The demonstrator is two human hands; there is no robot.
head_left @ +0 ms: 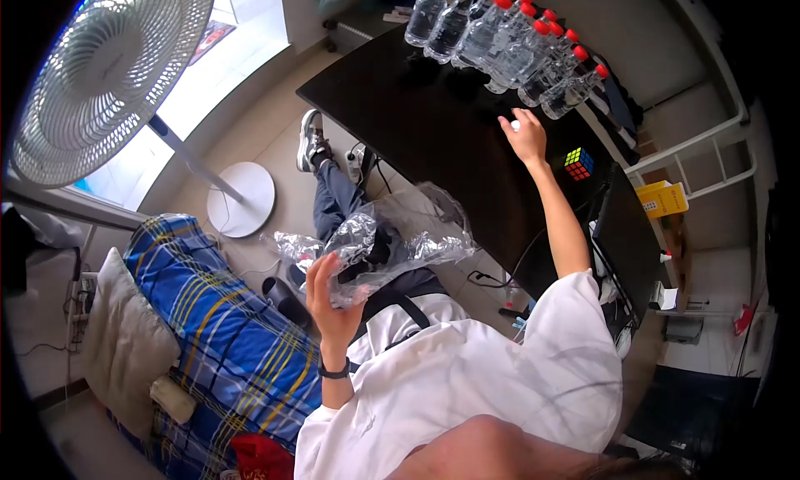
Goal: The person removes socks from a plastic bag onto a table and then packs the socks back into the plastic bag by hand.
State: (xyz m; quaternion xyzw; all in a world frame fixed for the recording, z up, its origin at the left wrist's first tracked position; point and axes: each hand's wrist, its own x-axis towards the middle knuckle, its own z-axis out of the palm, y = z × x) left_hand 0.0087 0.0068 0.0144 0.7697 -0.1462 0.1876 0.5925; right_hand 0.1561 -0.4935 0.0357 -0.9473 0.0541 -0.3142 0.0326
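Observation:
My left hand, with a dark band at the wrist, is at the near edge of a crumpled clear plastic bag and grips it between thumb and fingers. The bag spreads over my lap and legs. Over the dark table my right hand is closed around a small white round thing, mostly hidden by the fingers. Just beyond that hand stands a group of clear bottles with red caps. To its right lies a Rubik's cube.
A white standing fan is at the left on a round base. A blue plaid cover lies beside me. At the right are a laptop, cables, and a yellow box near a white rail.

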